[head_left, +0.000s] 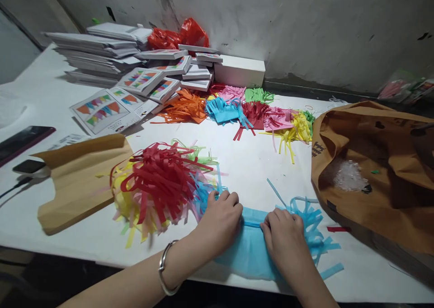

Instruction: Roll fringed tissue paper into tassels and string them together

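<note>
A blue tissue paper tassel sheet [252, 251] lies flat near the table's front edge, its cut fringe spreading out on the right and left. My left hand [220, 217], with a silver bangle at the wrist, presses curled fingers on the left part of a narrow fold across the sheet. On the right part of that fold my right hand [285, 235] pinches the paper. The fingertips of both hands are partly hidden. Just left of my left hand sits a loose heap of fringed tassels, with a red tassel [161, 177] on top of yellow, pink and green ones.
A brown paper bag [383, 163] with clear scraps inside stands open at right. Folded tassels, including an orange one [186, 107], lie in rows behind. Stacked printed packets [101, 111], a white box [240, 71], brown paper [84, 181] and a phone [25, 141] occupy the back and left.
</note>
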The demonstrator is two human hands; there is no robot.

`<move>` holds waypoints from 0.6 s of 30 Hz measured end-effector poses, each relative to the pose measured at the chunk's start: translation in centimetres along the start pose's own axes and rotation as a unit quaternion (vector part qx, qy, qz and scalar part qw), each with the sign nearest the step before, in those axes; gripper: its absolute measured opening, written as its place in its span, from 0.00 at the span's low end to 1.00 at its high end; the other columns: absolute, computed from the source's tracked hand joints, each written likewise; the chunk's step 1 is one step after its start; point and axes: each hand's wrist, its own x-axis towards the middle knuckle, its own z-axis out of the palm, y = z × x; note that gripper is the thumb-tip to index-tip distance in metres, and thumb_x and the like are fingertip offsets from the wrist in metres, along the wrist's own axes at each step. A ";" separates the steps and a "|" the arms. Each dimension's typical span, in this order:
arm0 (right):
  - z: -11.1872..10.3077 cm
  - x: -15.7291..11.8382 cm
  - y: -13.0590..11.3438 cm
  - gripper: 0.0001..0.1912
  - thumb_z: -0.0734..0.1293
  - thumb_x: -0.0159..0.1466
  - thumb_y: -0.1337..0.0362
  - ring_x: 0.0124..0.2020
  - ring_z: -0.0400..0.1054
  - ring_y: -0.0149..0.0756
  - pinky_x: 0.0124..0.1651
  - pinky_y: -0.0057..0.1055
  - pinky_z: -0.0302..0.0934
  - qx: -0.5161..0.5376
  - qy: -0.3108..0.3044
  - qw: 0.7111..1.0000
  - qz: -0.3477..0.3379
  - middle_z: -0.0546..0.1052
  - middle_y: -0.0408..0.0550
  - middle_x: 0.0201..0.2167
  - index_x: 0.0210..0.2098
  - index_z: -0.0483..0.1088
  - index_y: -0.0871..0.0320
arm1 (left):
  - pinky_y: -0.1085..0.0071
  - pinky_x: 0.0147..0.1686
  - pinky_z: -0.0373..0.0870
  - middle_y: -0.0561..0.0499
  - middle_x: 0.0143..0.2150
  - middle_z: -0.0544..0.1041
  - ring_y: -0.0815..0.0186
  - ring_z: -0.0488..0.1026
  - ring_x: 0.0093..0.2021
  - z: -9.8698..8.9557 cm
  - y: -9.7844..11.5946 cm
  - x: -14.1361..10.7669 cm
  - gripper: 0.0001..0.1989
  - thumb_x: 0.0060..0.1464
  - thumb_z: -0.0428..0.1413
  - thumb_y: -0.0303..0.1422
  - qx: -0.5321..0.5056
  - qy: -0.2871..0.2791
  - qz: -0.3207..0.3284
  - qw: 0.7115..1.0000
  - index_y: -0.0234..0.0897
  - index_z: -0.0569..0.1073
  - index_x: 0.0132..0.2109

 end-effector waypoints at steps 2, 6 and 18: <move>-0.3 0.3 0.2 0.08 0.66 0.64 0.72 0.36 0.64 0.41 0.47 0.42 0.49 0.023 -0.010 1.000 -0.008 0.71 0.43 0.30 0.30 0.67 0.54 | 0.46 0.52 0.56 0.47 0.40 0.76 0.54 0.69 0.44 0.1 -0.1 -0.1 0.04 0.57 0.59 0.25 0.018 0.016 0.074 0.997 0.38 0.77 0.34; -0.9 0.2 0.2 0.14 0.65 0.61 0.80 0.40 0.64 0.39 0.52 0.41 0.50 0.096 -0.006 0.992 -0.080 0.73 0.41 0.33 0.34 0.71 0.52 | 0.44 0.57 0.49 0.50 0.34 0.75 0.58 0.67 0.41 0.7 0.0 -0.2 0.09 0.58 0.62 0.29 0.044 0.035 0.166 0.985 0.38 0.76 0.29; 0.1 0.9 -1.2 0.14 0.58 0.65 0.78 0.36 0.63 0.42 0.53 0.45 0.51 -0.032 0.067 0.976 -0.204 0.72 0.48 0.28 0.30 0.70 0.58 | 0.60 0.47 0.62 0.49 0.41 0.77 0.60 0.69 0.42 1.0 -0.4 -0.3 0.05 0.60 0.60 0.28 -0.024 0.072 0.197 0.977 0.36 0.76 0.34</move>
